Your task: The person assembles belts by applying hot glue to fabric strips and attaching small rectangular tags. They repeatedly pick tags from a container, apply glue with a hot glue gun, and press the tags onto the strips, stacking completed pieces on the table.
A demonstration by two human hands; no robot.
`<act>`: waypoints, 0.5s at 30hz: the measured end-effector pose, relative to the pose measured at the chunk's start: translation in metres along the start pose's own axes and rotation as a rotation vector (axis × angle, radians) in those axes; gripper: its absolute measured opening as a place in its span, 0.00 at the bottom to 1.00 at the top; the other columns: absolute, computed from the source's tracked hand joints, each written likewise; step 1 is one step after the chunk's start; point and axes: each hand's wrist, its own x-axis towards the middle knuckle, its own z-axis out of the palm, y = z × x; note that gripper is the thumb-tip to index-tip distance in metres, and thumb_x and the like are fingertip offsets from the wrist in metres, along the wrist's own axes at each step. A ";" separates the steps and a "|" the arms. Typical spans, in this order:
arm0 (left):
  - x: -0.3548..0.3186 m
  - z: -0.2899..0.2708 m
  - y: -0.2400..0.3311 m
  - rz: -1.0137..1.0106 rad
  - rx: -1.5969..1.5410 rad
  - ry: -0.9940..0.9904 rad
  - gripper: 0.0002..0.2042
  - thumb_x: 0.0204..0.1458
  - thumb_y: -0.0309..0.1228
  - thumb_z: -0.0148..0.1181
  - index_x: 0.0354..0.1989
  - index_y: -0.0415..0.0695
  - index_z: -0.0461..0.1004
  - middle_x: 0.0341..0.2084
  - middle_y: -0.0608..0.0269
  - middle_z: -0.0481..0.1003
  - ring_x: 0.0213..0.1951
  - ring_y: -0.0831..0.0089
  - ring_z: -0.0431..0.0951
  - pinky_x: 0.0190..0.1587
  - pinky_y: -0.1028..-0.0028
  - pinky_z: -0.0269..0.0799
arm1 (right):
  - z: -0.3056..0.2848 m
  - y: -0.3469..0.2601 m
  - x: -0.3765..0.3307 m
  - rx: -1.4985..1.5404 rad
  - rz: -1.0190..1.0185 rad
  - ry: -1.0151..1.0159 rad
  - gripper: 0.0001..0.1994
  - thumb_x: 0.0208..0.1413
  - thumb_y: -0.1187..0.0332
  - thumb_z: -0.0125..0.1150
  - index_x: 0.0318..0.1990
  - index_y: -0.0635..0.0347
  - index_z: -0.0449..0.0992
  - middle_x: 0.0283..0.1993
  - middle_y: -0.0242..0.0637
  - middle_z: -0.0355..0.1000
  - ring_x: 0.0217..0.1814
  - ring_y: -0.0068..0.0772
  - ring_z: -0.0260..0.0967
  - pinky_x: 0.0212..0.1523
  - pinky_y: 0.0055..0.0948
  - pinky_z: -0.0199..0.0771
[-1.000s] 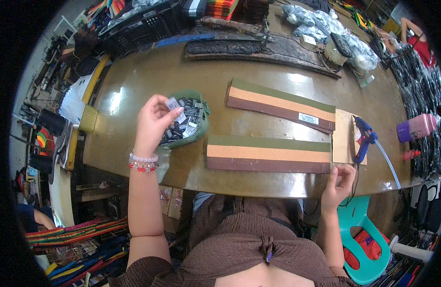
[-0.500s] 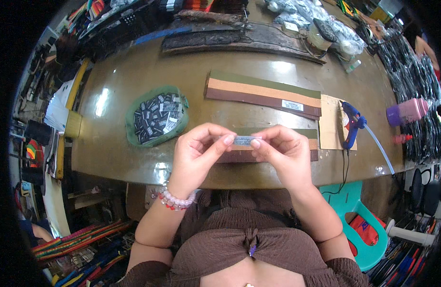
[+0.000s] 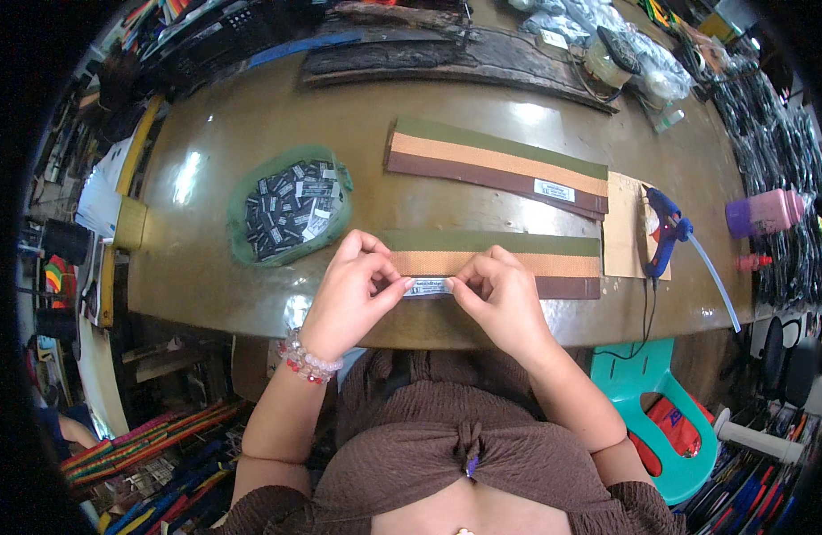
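Between my two hands, a small pale label (image 3: 428,286) is pinched by its ends over the brown band of the nearer striped fabric strip (image 3: 545,254). My left hand (image 3: 353,290) grips the label's left end between thumb and finger. At the other end, my right hand (image 3: 500,294) does the same. This strip has green, tan and brown bands and lies flat on the table. Whether the label touches it along its whole length, I cannot tell. Farther back lies a second striped strip (image 3: 491,160), with a similar label (image 3: 554,190) on its brown band.
A green basket (image 3: 242,241) full of small dark and pale labels stands at left. On the right, a blue glue gun (image 3: 658,232) rests on cardboard (image 3: 620,232), its cord hanging past the table edge. Beyond are a pink-purple bottle (image 3: 763,214) and a dark board (image 3: 464,76).
Both hands have moved down and slightly left, lowering the label from above the strip to its brown band. The label is now turned flatter, and more of the strip shows.
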 end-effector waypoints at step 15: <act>0.007 0.003 -0.004 0.080 0.161 -0.021 0.10 0.44 0.27 0.66 0.26 0.38 0.69 0.33 0.61 0.64 0.29 0.75 0.69 0.30 0.76 0.72 | 0.004 -0.015 0.004 -0.295 0.014 -0.093 0.08 0.46 0.69 0.63 0.29 0.64 0.72 0.32 0.47 0.68 0.33 0.50 0.70 0.35 0.43 0.71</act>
